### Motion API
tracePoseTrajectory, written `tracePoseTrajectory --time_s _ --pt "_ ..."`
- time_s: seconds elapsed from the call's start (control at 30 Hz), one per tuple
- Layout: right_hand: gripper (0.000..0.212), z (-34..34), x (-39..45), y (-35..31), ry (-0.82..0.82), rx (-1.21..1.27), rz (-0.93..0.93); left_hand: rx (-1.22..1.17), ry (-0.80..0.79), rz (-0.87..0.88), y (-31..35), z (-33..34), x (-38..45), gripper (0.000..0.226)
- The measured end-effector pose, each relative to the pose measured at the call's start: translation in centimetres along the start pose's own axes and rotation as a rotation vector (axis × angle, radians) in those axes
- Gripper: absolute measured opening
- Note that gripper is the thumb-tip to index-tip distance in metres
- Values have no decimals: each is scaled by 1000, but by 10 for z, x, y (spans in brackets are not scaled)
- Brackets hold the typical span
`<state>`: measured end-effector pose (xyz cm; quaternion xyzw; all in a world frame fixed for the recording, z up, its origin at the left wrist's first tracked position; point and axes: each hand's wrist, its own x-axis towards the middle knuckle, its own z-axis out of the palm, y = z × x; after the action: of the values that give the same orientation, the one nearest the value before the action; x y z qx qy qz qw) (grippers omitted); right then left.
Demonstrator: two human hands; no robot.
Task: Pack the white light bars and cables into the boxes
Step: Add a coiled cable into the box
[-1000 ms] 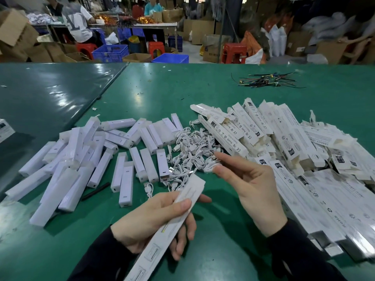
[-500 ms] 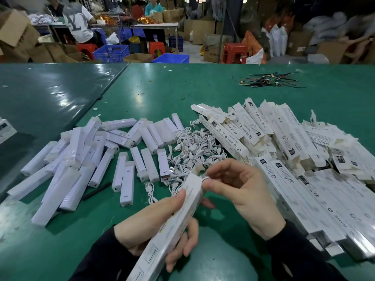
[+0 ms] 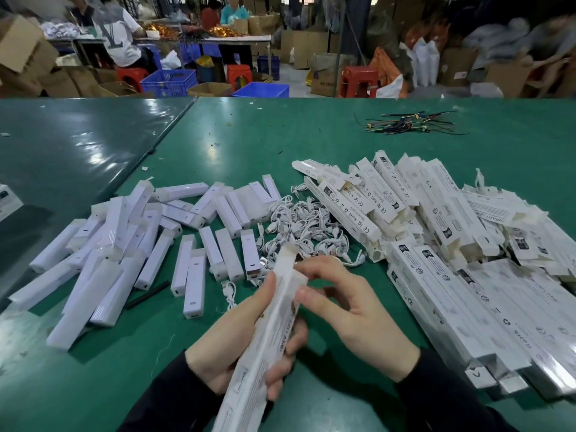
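White light bars (image 3: 118, 257) lay heaped on the left of the green table (image 3: 311, 132), with a tangle of white cables (image 3: 299, 229) beyond the hands. The left hand (image 3: 237, 335) gripped a long white box (image 3: 268, 344), tilted up and away. The right hand (image 3: 349, 310) pinched that box's far end with curled fingers. Stacked boxes (image 3: 461, 251) filled the right side.
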<state>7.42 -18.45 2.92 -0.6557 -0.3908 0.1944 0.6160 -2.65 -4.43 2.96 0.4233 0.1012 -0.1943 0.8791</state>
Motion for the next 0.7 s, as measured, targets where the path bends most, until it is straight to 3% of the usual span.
tracePoseTrajectory --time_s 0.1,0.23,0.43,0.6,0.7 --pt "34 0 1 0 76 233 41 -64 -27 105 3 0 -1 57" --pt "18 0 1 3 76 135 -7 -139 -109 38 4 -3 -4 33" --pt "16 11 -4 7 19 -11 -38 -131 44 -44 -3 2 2 64" --pt "28 11 2 7 165 370 100 -121 -42 -46 -4 1 4 47" --pt "28 10 3 8 140 383 152 -108 -74 -68 -4 2 3 43"
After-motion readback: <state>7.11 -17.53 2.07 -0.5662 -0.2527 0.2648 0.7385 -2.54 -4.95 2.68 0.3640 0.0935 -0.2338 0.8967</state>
